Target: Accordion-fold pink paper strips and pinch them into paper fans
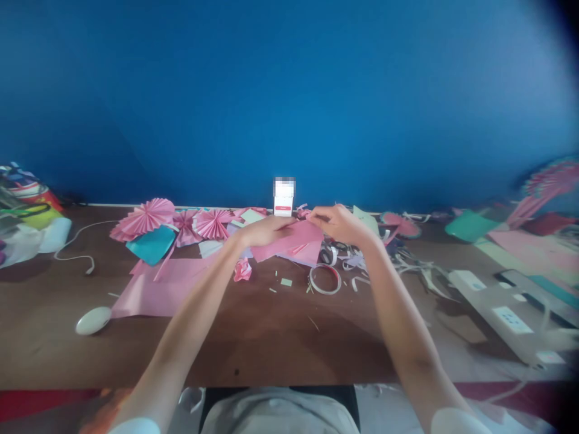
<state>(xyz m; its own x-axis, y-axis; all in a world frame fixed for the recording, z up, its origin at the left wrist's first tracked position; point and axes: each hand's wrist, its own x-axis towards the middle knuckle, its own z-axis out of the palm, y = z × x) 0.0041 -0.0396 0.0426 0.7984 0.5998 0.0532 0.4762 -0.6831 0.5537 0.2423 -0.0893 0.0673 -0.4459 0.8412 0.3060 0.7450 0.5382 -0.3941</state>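
Note:
Both arms reach across the brown desk (271, 325) to a sheet of pink paper (289, 242) near the back wall. My left hand (268, 230) holds the sheet by its upper left part, its fingertips partly hidden. At the upper right edge, my right hand (338, 223) pinches the same paper with bent fingers. A crumpled pink scrap (243, 269) lies just below my left hand. Right of the paper, below my right hand, are a roll of tape (332, 255) and a larger ring of tape (324, 279). Behind the paper stands a lit phone (283, 198).
Pleated pink paper fans (213, 224), a teal piece (151, 244) and a larger pink sheet (156, 288) lie left, with a white computer mouse (93, 320). Cables, a power strip (511, 319) and green paper (471, 225) occupy the right. A blue wall (289, 90) rises behind.

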